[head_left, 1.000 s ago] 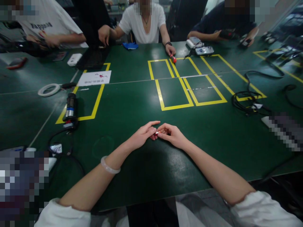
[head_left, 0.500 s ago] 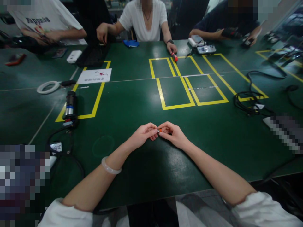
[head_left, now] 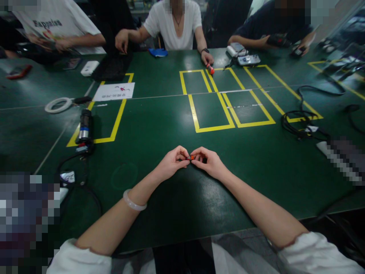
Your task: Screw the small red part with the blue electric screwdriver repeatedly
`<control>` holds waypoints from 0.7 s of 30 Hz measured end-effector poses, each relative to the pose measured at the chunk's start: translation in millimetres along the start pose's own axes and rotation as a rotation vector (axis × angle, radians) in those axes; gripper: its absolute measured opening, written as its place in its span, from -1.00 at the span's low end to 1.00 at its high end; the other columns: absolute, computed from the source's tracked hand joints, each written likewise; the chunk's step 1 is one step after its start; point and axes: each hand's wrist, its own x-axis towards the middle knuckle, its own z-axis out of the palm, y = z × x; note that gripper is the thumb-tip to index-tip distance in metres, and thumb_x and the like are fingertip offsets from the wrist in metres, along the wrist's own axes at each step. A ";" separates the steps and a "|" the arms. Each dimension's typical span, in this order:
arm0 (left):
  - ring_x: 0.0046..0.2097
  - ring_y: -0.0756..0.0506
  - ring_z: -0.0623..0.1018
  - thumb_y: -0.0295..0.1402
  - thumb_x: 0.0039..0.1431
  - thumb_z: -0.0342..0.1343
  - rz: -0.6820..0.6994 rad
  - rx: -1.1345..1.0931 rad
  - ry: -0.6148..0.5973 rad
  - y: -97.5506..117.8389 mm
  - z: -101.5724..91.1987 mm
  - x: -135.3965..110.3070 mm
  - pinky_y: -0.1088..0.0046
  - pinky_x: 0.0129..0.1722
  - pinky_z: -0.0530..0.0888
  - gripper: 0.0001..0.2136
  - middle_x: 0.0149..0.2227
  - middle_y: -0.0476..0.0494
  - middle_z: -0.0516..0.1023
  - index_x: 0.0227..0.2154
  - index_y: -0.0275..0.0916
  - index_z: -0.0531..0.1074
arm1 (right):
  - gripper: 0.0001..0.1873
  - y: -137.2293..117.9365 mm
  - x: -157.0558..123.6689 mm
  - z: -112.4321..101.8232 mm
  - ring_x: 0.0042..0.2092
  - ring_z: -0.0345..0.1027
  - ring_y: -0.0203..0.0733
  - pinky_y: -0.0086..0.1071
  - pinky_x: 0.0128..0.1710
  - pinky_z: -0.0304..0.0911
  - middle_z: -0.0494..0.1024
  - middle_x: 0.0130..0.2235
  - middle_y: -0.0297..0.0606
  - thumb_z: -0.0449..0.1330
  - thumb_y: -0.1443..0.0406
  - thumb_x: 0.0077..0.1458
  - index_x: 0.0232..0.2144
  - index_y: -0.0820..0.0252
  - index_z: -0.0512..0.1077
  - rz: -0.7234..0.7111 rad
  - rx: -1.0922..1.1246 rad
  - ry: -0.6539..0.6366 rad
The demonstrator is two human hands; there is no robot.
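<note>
My left hand (head_left: pixel 173 163) and my right hand (head_left: pixel 209 161) meet above the green table (head_left: pixel 159 133), fingertips nearly touching. Between them is a small orange-and-dark piece (head_left: pixel 190 157) with a silvery part; it is too small for its kind to show. The fingers of my right hand pinch its orange end. At its darker end, my left thumb and fingertips are closed on it. A pale bangle (head_left: pixel 134 201) circles my left wrist.
Yellow tape outlines (head_left: pixel 216 128) mark the table ahead. Left stand a black cylindrical device (head_left: pixel 84 125) with a cable, a tape roll (head_left: pixel 58 105) and a white card (head_left: pixel 114 91). Coiled black cables (head_left: pixel 296 123) lie right. Opposite, a person's hand (head_left: pixel 207 59) touches a red item (head_left: pixel 210 69).
My left fingers have shifted and lifted a little at the small piece, and more of its dark end shows. My right hand has stayed in place.
</note>
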 end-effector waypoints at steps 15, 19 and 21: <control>-0.09 -0.11 0.51 -0.30 0.09 0.20 -0.006 0.270 -0.032 16.2 -13.9 -8.8 0.33 -0.14 0.47 -0.71 -0.08 -0.22 0.46 -0.13 -0.24 0.38 | -0.89 -6.4 -2.3 -4.9 -0.34 0.34 -0.29 -0.42 -0.36 0.22 0.47 -0.33 -0.31 0.24 0.33 0.11 -0.26 0.19 0.44 -0.112 -0.252 -0.006; 0.13 -0.18 0.43 -0.17 0.17 0.12 -0.010 0.611 0.038 37.0 -66.5 -27.5 0.22 0.09 0.39 -0.52 0.16 -0.26 0.35 0.13 -0.17 0.29 | -0.87 -6.1 -2.0 -5.4 -0.35 0.32 -0.30 -0.42 -0.36 0.21 0.46 -0.34 -0.31 0.24 0.33 0.11 -0.25 0.19 0.44 -0.099 -0.255 -0.015; 0.19 -0.23 0.36 -0.11 0.19 0.08 -0.039 0.917 0.182 44.8 -107.3 -40.6 0.17 0.17 0.31 -0.45 0.20 -0.29 0.31 0.20 -0.21 0.23 | -0.87 -5.3 -1.7 -5.1 -0.37 0.31 -0.31 -0.42 -0.36 0.21 0.46 -0.36 -0.33 0.24 0.32 0.10 -0.24 0.19 0.44 -0.083 -0.237 -0.009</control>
